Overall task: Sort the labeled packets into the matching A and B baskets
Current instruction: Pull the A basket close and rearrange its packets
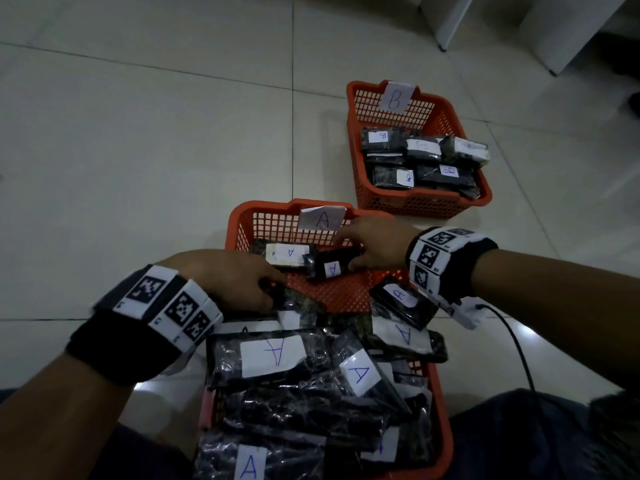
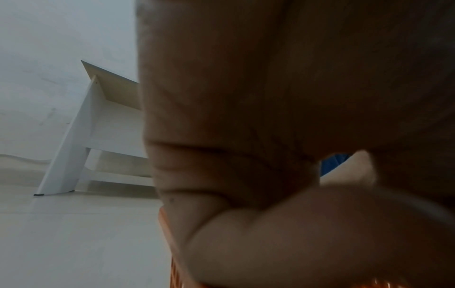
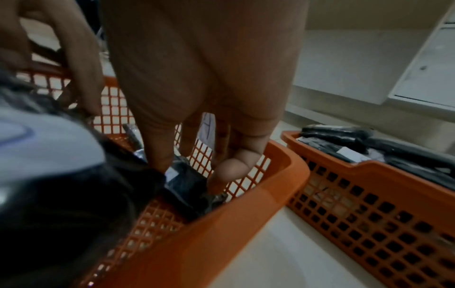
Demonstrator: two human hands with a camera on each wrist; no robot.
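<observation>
Head view: we look down from above. Wrist views: close, low, along fingers; both share our orange plastic mesh A basket (image 1: 239, 223) at 12 o'clock.

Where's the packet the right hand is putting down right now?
In the head view the packet lies inside the A basket, mid-frame, under the right hand, overlapping another A packet to its left.

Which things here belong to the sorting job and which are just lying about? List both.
Job:
- A basket
- B basket
- near basket heaped with packets
- A packet under the right hand
- dark packet at the left hand

Lying about:
- black cable
- white furniture
</observation>
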